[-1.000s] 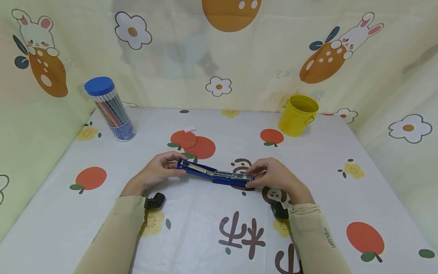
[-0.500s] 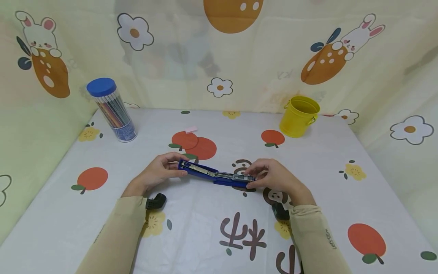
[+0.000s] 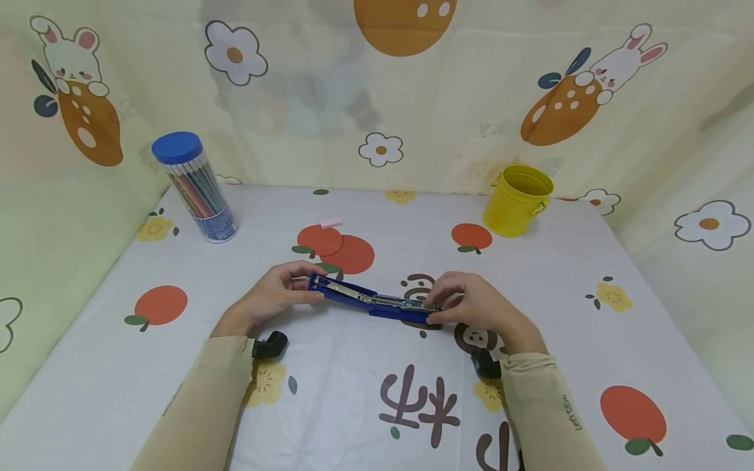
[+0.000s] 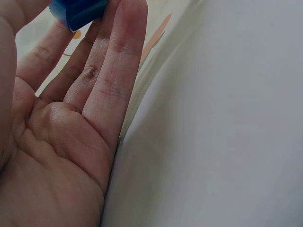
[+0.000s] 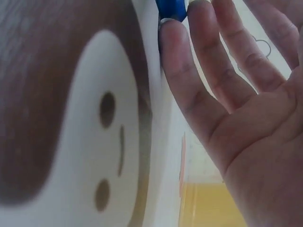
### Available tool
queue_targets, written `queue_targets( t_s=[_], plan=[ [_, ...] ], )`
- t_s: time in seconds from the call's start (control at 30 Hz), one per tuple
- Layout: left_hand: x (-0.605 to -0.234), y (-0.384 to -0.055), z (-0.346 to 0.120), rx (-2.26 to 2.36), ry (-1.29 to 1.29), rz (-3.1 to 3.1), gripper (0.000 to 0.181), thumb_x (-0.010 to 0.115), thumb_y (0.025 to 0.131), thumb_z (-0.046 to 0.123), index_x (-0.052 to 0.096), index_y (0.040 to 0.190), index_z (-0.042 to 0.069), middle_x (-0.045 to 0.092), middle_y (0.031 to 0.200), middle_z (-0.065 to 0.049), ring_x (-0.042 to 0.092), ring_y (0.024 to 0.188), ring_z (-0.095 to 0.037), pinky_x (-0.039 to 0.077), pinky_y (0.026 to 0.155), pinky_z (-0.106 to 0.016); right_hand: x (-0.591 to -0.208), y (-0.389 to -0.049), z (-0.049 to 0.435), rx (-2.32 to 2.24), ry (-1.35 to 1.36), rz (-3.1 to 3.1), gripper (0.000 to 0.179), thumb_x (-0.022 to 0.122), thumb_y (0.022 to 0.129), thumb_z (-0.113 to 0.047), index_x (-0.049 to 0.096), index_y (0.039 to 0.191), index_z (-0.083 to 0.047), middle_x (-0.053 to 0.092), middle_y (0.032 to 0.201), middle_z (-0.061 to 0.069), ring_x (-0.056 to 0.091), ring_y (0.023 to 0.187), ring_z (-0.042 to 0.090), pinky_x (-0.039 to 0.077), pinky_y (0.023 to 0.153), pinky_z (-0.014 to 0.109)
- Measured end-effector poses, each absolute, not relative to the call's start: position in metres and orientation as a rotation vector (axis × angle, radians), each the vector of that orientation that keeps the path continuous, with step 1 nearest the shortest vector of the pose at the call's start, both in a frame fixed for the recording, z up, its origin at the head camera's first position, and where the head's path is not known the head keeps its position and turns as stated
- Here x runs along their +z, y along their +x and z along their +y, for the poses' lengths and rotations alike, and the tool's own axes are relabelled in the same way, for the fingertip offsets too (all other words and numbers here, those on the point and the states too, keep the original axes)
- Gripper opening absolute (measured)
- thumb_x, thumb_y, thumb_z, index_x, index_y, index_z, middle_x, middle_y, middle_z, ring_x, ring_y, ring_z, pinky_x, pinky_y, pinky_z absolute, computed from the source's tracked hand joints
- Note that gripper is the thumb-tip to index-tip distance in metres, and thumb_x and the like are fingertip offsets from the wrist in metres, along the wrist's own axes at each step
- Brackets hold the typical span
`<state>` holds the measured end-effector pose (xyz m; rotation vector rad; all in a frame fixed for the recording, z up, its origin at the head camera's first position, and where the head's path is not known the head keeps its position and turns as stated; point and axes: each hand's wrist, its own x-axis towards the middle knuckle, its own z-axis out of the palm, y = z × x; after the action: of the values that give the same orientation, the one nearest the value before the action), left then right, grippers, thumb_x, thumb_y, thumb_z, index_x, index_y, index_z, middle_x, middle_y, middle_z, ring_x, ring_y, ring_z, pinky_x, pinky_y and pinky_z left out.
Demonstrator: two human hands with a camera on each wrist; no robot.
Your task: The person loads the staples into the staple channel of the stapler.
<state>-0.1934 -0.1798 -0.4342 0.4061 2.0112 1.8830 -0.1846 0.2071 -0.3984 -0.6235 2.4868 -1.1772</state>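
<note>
A blue stapler (image 3: 347,296), unfolded wide so that its metal inside faces up, spans the gap between both hands over the middle of the table. My left hand (image 3: 273,292) pinches its left end between thumb and fingers; that end sits slightly higher in the head view. At the other end, my right hand (image 3: 477,304) grips the stapler with thumb and fingertips. Only a blue tip of the stapler (image 4: 81,12) shows in the left wrist view, at the top. The right wrist view likewise has just a blue corner of the stapler (image 5: 172,8) by the fingertips.
A clear tub of pencils (image 3: 197,186) with a blue lid stands at the back left. The yellow bucket (image 3: 514,206) is at the back right. A small pink piece (image 3: 331,222) lies behind the hands on the patterned tablecloth (image 3: 341,405).
The whole head view has shifted slightly. Both hands keep their hold on the unfolded stapler, with no clear movement of their own.
</note>
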Motion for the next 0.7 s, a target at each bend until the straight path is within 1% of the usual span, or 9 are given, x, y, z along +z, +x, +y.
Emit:
queue_targets(
  t_s=[0.13, 0.27, 0.33, 0.5, 0.57, 0.7],
  plan=[
    [-0.4329, -0.1932, -0.1804, 1.878, 0.402, 2.015, 0.048, 0.080, 0.083, 0.000, 0.061, 0.127, -0.003, 0.065, 0.119, -0.017, 0.067, 0.099, -0.024, 0.057, 0.084, -0.032, -0.3967, -0.1842, 0.2059, -1.165, -0.547, 2.490, 0.043, 0.090, 0.077, -0.025, 0.070, 0.114, -0.014, 0.066, 0.108, 0.005, 0.063, 0.098, 0.025, 0.057, 0.085, 0.038],
    [-0.4316, -0.1924, -0.1811, 1.882, 0.404, 2.018, 0.049, 0.081, 0.082, -0.001, 0.061, 0.127, -0.004, 0.066, 0.118, -0.016, 0.067, 0.098, -0.023, 0.057, 0.084, -0.031, -0.3970, -0.1851, 0.2056, -1.189, -0.551, 2.487, 0.060, 0.090, 0.077, -0.026, 0.063, 0.128, -0.008, 0.064, 0.114, 0.011, 0.062, 0.103, 0.027, 0.056, 0.088, 0.042],
    [-0.4312, -0.1922, -0.1814, 1.896, 0.408, 2.012, 0.049, 0.080, 0.082, -0.002, 0.061, 0.127, -0.005, 0.066, 0.118, -0.016, 0.068, 0.098, -0.023, 0.057, 0.084, -0.032, -0.3976, -0.1854, 0.2058, -1.206, -0.564, 2.477, 0.066, 0.090, 0.078, -0.024, 0.059, 0.133, -0.006, 0.062, 0.115, 0.013, 0.062, 0.104, 0.028, 0.056, 0.088, 0.042],
    [-0.4308, -0.1922, -0.1810, 1.941, 0.407, 1.985, 0.048, 0.079, 0.082, -0.007, 0.060, 0.126, -0.007, 0.066, 0.118, -0.016, 0.067, 0.098, -0.022, 0.058, 0.084, -0.032, -0.3977, -0.1853, 0.2045, -1.217, -0.539, 2.458, 0.075, 0.091, 0.076, -0.024, 0.055, 0.140, -0.010, 0.061, 0.114, 0.012, 0.063, 0.102, 0.026, 0.057, 0.087, 0.038],
    [-0.4309, -0.1925, -0.1805, 1.954, 0.409, 1.982, 0.049, 0.078, 0.081, -0.008, 0.059, 0.127, -0.007, 0.066, 0.119, -0.015, 0.067, 0.098, -0.023, 0.057, 0.084, -0.032, -0.3976, -0.1856, 0.2046, -1.222, -0.547, 2.453, 0.078, 0.091, 0.076, -0.023, 0.052, 0.143, -0.011, 0.061, 0.114, 0.012, 0.063, 0.102, 0.026, 0.057, 0.087, 0.038],
    [-0.4306, -0.1934, -0.1788, 1.978, 0.439, 2.007, 0.052, 0.078, 0.082, -0.007, 0.058, 0.130, -0.007, 0.065, 0.120, -0.016, 0.067, 0.101, -0.024, 0.056, 0.087, -0.031, -0.3979, -0.1867, 0.2058, -1.237, -0.592, 2.440, 0.083, 0.091, 0.077, -0.021, 0.048, 0.146, -0.009, 0.061, 0.115, 0.014, 0.063, 0.102, 0.027, 0.057, 0.087, 0.040]
  ],
)
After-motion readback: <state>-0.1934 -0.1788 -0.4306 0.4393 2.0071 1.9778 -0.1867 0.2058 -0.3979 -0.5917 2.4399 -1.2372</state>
